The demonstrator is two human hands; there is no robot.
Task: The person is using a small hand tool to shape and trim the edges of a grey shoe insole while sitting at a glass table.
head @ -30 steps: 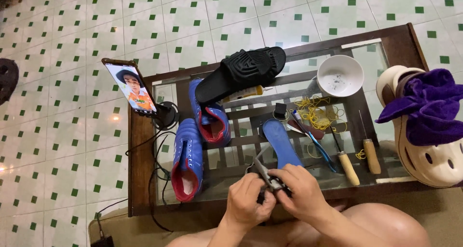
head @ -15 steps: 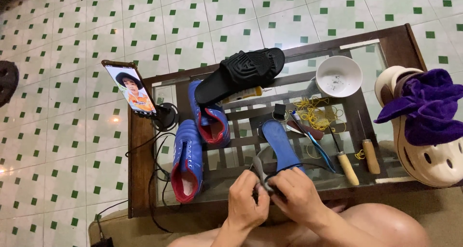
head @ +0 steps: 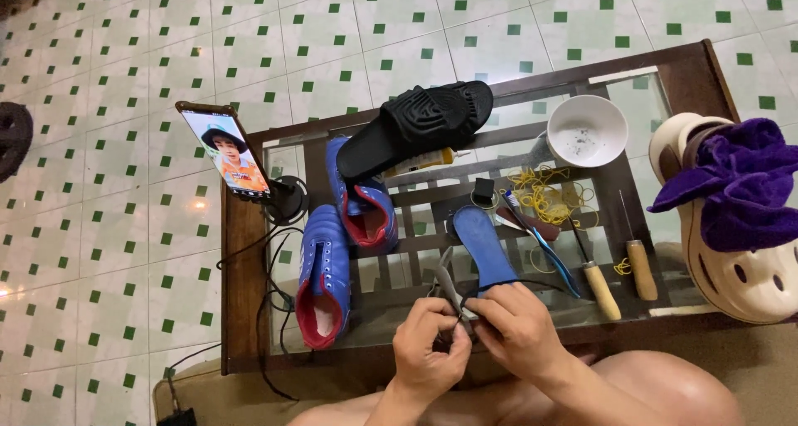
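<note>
Dark thread (head: pixel 462 311) was pinched by the fingers of the left hand (head: pixel 430 349) and right hand (head: pixel 517 330), beside a blue insole (head: pixel 484 247) on the glass counter (head: pixel 399 297).

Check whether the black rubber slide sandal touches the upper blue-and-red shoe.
Touching: in the head view the black slide sandal lies with its end overlapping the upper blue-and-red shoe, no gap visible.

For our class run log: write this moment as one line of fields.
left hand: pinching dark thread | right hand: on grey tool | blue insole: beside hands | blue shoes: on glass table
</note>
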